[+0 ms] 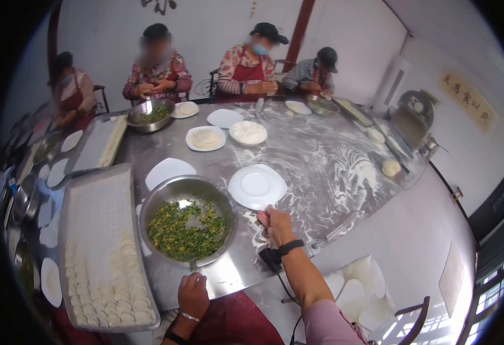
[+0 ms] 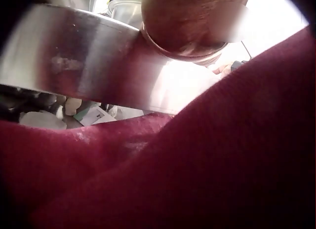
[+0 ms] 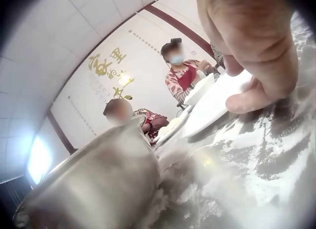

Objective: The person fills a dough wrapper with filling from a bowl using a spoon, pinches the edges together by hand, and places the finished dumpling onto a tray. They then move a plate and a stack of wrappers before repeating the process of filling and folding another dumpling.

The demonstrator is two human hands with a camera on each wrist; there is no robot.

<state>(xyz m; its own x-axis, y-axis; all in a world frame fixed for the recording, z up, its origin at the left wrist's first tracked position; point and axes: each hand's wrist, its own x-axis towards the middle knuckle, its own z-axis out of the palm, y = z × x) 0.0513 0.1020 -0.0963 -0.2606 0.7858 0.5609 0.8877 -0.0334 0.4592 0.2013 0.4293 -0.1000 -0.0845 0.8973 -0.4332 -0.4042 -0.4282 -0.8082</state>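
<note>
My right hand (image 1: 278, 225) pinches the near edge of a white plate (image 1: 258, 187) on the floury table. In the right wrist view the thumb (image 3: 252, 99) lies along the rim of this plate (image 3: 217, 108), the fingers partly hidden beyond it. My left hand (image 1: 193, 294) is curled at the table's front edge around a short, flat metal tool (image 1: 193, 265), whose end shows above the fist. Just beyond it stands a steel bowl (image 1: 229, 230) of chopped green and yellow filling (image 1: 186, 233). The left wrist view shows mostly red apron (image 2: 222, 155) and the table edge (image 2: 98, 66).
Left of the bowl lies a long tray (image 1: 94, 201) with rows of dumplings (image 1: 114, 302). Another white plate (image 1: 168, 171) sits behind the bowl. Farther back are a plate of wrappers (image 1: 205, 138) and a bowl of flour (image 1: 248, 132). Several people work around the table.
</note>
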